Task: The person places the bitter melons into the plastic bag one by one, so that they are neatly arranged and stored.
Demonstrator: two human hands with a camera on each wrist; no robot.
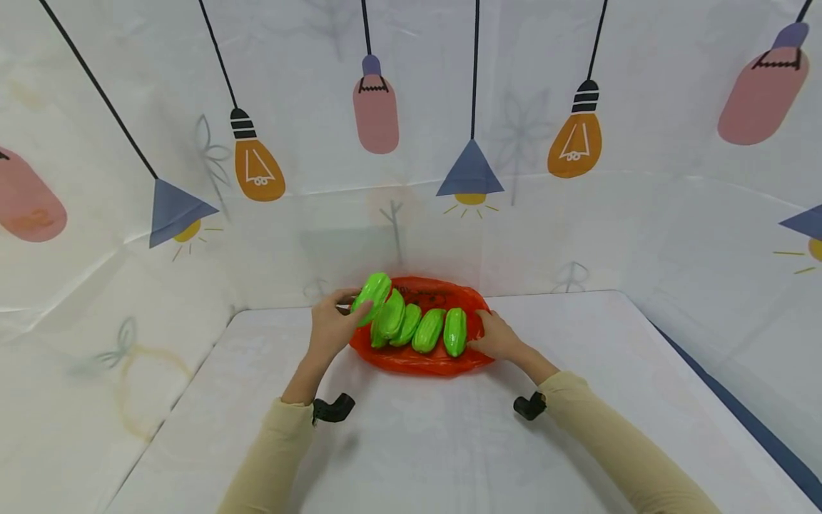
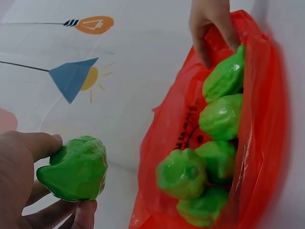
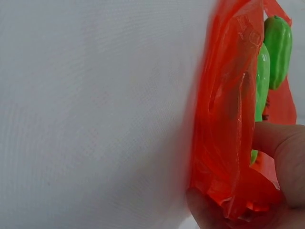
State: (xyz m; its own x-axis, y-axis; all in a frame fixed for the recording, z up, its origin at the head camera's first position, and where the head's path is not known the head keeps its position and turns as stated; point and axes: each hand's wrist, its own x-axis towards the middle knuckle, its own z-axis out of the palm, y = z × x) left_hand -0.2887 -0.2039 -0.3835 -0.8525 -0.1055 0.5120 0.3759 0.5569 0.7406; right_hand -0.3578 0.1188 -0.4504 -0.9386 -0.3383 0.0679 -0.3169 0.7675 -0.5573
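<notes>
My left hand [image 1: 329, 327] holds a glossy green ribbed vegetable [image 1: 374, 294] between thumb and fingers, raised over the left end of a red plastic bag [image 1: 420, 365]. In the left wrist view this vegetable [image 2: 76, 169] is lumpy, with a blunt point toward the palm. Inside the open bag, several more green vegetables [image 1: 428, 330] lie side by side, two of them stacked at the left. My right hand [image 1: 497, 337] grips the bag's right edge, thumb inside and a finger outside, as the right wrist view shows on the crumpled plastic [image 3: 226, 119].
The bag lies near the back of a white-covered table [image 1: 437, 442]. Behind it rises a white cloth wall [image 1: 411, 214] printed with hanging lamps. Black wrist mounts [image 1: 334, 408] sit at both sleeves. Dark printing shows on the bag's inner side.
</notes>
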